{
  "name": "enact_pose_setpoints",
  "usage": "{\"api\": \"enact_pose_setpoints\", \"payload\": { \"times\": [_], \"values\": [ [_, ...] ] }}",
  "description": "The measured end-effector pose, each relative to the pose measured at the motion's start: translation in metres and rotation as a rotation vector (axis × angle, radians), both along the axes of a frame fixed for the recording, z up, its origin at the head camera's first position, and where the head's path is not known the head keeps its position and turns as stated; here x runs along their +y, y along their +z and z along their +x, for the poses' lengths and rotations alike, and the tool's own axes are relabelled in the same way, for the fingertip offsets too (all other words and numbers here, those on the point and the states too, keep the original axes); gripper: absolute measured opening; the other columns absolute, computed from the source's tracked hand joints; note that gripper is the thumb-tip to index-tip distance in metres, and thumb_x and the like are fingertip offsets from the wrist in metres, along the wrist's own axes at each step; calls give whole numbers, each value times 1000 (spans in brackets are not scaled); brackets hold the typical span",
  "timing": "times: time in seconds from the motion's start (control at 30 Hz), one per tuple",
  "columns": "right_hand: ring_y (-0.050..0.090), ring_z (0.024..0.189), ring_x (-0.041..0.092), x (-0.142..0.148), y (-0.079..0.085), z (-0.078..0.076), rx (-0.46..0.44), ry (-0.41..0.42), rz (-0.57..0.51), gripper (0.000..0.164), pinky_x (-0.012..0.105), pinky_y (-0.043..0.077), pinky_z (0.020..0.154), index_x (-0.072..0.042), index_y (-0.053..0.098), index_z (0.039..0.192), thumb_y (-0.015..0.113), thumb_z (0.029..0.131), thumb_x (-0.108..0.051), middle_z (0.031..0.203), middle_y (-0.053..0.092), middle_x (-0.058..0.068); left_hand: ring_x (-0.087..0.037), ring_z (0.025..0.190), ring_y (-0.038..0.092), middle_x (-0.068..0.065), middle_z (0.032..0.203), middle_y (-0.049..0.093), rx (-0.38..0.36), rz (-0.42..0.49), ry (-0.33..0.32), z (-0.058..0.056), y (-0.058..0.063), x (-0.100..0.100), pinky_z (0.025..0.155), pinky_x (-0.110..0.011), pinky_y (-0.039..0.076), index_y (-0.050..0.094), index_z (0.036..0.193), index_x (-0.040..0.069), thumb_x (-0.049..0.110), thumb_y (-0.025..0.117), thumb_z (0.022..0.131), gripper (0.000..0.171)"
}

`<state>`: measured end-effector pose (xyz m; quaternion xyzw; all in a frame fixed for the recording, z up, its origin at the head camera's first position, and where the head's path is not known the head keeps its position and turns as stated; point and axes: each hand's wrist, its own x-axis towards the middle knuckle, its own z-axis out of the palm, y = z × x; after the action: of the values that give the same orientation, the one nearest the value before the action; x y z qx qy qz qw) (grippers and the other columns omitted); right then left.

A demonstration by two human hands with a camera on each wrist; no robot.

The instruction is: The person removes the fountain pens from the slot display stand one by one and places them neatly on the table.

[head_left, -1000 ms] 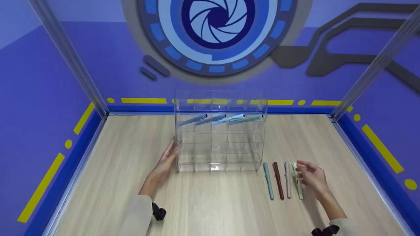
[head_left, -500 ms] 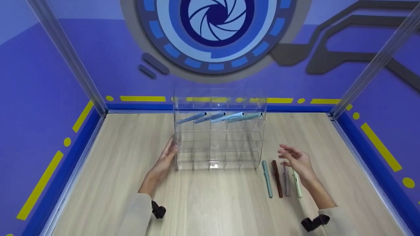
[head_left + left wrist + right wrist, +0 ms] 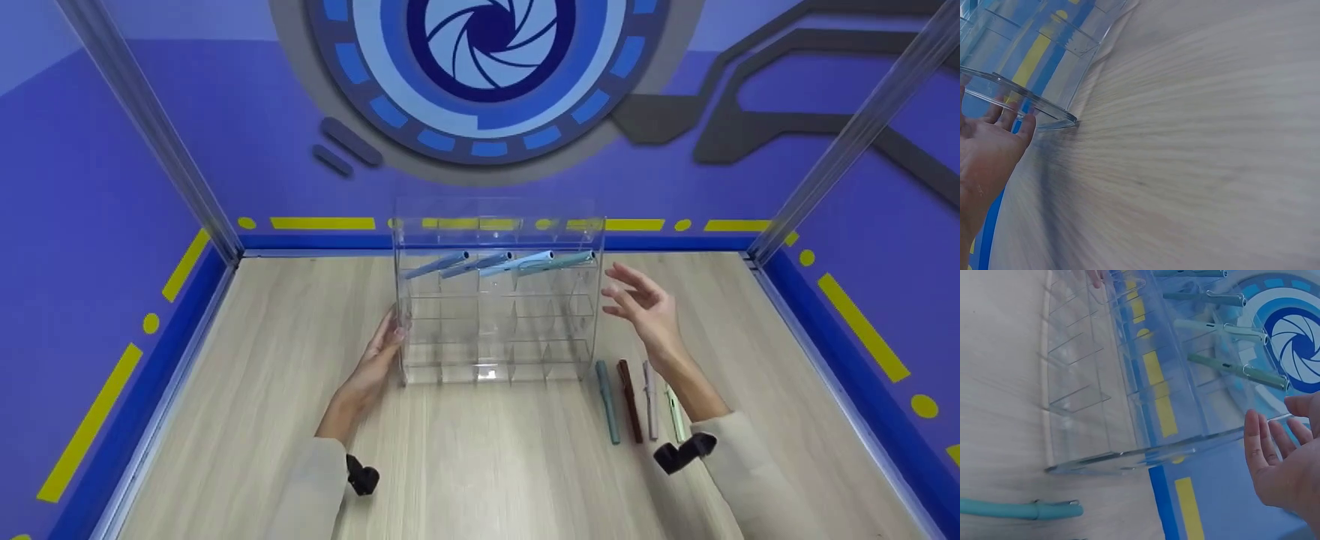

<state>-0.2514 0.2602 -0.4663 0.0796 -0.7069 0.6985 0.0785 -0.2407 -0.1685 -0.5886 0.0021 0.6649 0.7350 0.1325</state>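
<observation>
A clear acrylic pen rack [image 3: 496, 319] with several compartments stands upright mid-table. Several pens lean in one of its upper rows: two blue [image 3: 437, 265], one light blue [image 3: 517, 262] and one teal-green [image 3: 556, 263] at the right end. My left hand [image 3: 375, 360] rests against the rack's left side; its fingers [image 3: 1008, 115] lie fairly straight along the side panel in the left wrist view. Beside the rack's right side, my right hand [image 3: 646, 311] is raised with fingers apart and nothing held. In the right wrist view, that hand [image 3: 1289, 461] is near the green pen [image 3: 1238, 371].
On the table right of the rack lie a teal pen [image 3: 608, 403], a dark red pen [image 3: 630, 401], a pale lilac pen [image 3: 650, 400] and a light green pen [image 3: 676, 414], partly hidden by my right forearm. Blue-purple panels [image 3: 225, 142] enclose the table [image 3: 292, 315].
My right hand has left the light green pen and moved up and left to the rack's right side, carrying nothing. The left hand has stayed at the rack.
</observation>
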Motion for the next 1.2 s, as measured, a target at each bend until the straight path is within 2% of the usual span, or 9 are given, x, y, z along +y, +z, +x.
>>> {"api": "enact_pose_setpoints", "payload": {
  "times": [0.17, 0.27, 0.5, 0.67, 0.8, 0.9, 1.1, 1.2],
  "values": [
    [72, 105, 13, -11, 9, -11, -14, -16, -27, 47, 26, 62, 84, -3, 51, 148, 62, 102, -6, 142, 60, 16, -23, 162, -7, 5, 175, -2, -10, 8, 13, 0, 0, 0, 131, -52, -5, 6, 165, 37, 52, 47, 106, 73],
    [72, 102, 10, -15, 12, -16, -18, -34, -49, 49, 25, 62, 82, -6, 50, 150, 61, 102, -5, 143, 59, 15, -26, 162, -8, 0, 175, -3, -10, 8, 19, -1, 0, 2, 130, -53, -6, 7, 165, 36, 50, 47, 107, 72],
    [71, 95, 10, -23, 16, -22, -21, -102, -90, 44, 23, 62, 77, -4, 54, 145, 62, 102, -5, 127, 65, 1, -31, 161, -8, -8, 174, -5, -1, -14, 25, 0, -1, 1, 130, -55, -5, 5, 166, 30, 46, 45, 109, 72],
    [72, 93, 8, -26, 16, -28, -10, -185, -48, 40, 21, 62, 76, -4, 58, 141, 61, 101, -1, 128, 64, 9, -33, 161, -8, -10, 174, -6, 15, -25, 13, -1, -2, 0, 129, -57, -5, 4, 166, 29, 46, 44, 109, 72],
    [72, 93, 4, -25, 14, -31, -15, -141, -1, 44, 21, 62, 77, -3, 53, 145, 59, 102, 0, 140, 58, 16, -34, 161, -7, -11, 174, -5, 23, -25, 15, -1, -2, -1, 130, -56, -4, 4, 166, 28, 45, 43, 110, 71],
    [73, 92, 3, -26, 12, -33, -16, -122, -11, 46, 22, 62, 76, -1, 53, 146, 61, 101, -1, 141, 58, 17, -33, 161, -8, -9, 174, -5, 20, -21, 15, 0, -2, 0, 130, -57, -5, 4, 166, 29, 45, 43, 110, 71],
    [74, 89, 8, -29, 10, -34, 30, -165, -92, 39, 24, 63, 73, 3, 60, 136, 64, 97, 4, 119, 66, 8, -30, 161, -10, -6, 175, -4, 14, -7, 17, 2, -1, 1, 129, -56, -7, 5, 166, 31, 44, 44, 109, 70],
    [74, 88, 9, -30, 11, -34, 55, -159, -94, 37, 24, 63, 73, 4, 62, 134, 65, 96, 5, 112, 68, 2, -30, 161, -9, -5, 175, -4, 16, -8, 23, 0, -1, 1, 129, -57, -7, 6, 166, 31, 44, 45, 109, 70]
  ]
}}
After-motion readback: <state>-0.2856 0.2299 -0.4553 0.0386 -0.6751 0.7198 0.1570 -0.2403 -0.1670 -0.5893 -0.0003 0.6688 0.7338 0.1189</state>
